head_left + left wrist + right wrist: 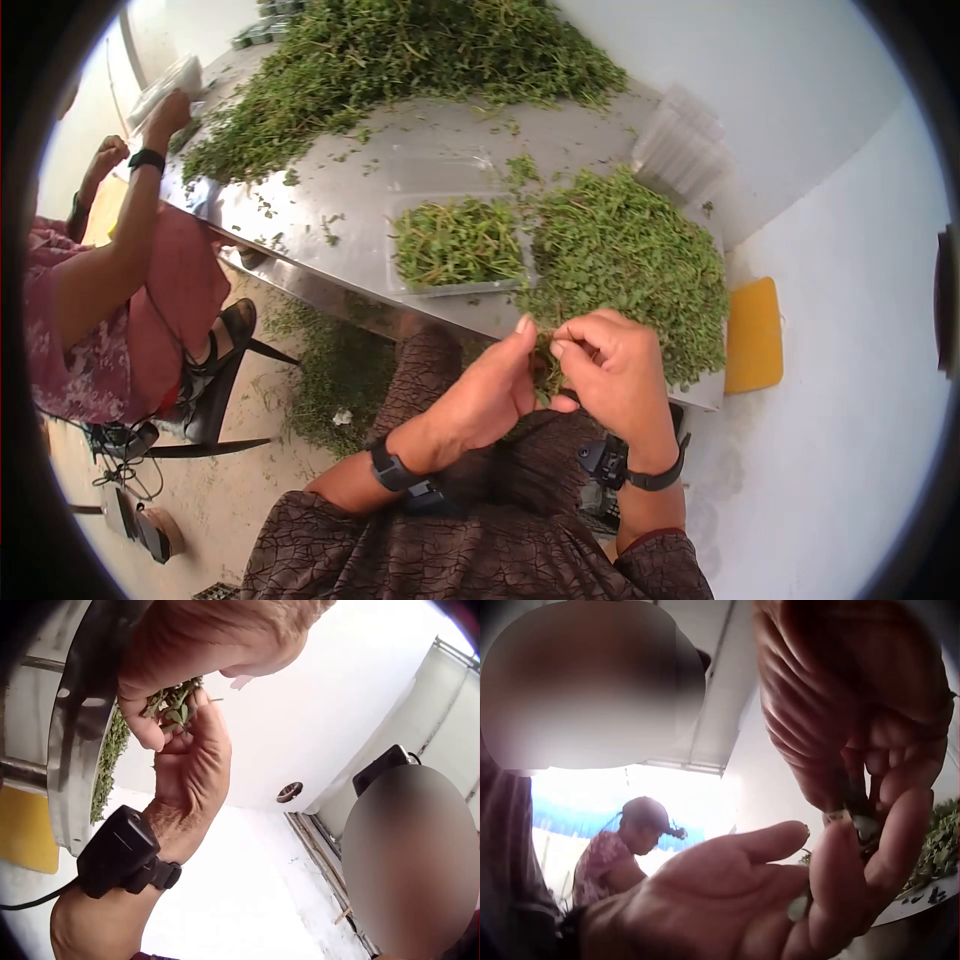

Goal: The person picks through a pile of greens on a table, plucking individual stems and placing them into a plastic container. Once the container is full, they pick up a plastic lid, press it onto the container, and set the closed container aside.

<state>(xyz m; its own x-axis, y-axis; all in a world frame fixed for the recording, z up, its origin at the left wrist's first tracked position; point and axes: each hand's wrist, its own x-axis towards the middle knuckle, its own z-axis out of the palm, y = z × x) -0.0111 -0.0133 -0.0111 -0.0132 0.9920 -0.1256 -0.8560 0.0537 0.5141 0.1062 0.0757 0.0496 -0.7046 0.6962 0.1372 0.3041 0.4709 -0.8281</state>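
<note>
Both hands meet over the lap, just off the front table edge, around a small bunch of leafy green sprigs. The left hand holds the bunch in its curled fingers, thumb raised. The right hand pinches the sprigs between thumb and fingertips. In the left wrist view, leaves and stems poke out between the two hands. The right wrist view shows the left palm turned up, its fingers bent round the greens, which are mostly hidden. Right beyond the hands lies a pile of picked greens.
A clear plastic tray filled with greens sits left of the pile on the metal table. A large heap of greens covers the back. Stacked clear trays stand at right, near a yellow board. Another person sits at left.
</note>
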